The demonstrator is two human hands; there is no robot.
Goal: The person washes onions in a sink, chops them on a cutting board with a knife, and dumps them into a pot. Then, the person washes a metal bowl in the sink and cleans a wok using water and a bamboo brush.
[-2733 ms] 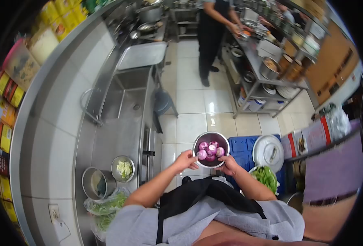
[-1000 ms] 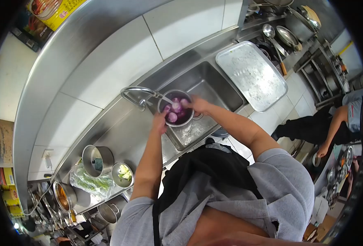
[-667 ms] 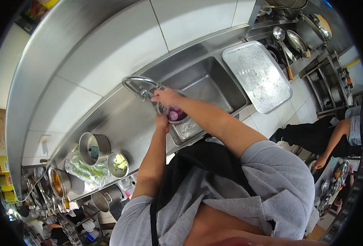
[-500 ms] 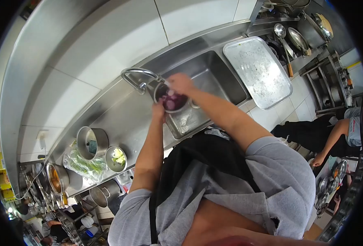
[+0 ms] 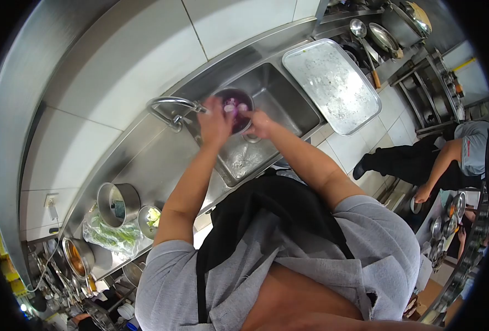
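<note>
A round metal pot (image 5: 250,99) is held over the sink (image 5: 288,105), close to the tap (image 5: 172,102). Inside it are purple and white pieces (image 5: 234,106) that look like red onions, in dark purple liquid. My right hand (image 5: 260,124) grips the pot's near right rim. My left hand (image 5: 215,121) is at the pot's left side, just by the tap's spout. Motion smears its fingers, so their grip cannot be made out.
A large metal tray (image 5: 332,88) lies right of the sink. On the left counter stand a deep pot (image 5: 117,205), a bag of greens (image 5: 112,234) and a small bowl (image 5: 149,220) of cut leaves. A ladle (image 5: 358,28) lies at upper right. A co-worker (image 5: 443,160) stands at right.
My right hand has gone from the tap's spout to the pot's right rim. My left hand has moved up beside the spout. The pot has shifted up and right relative to the sink.
</note>
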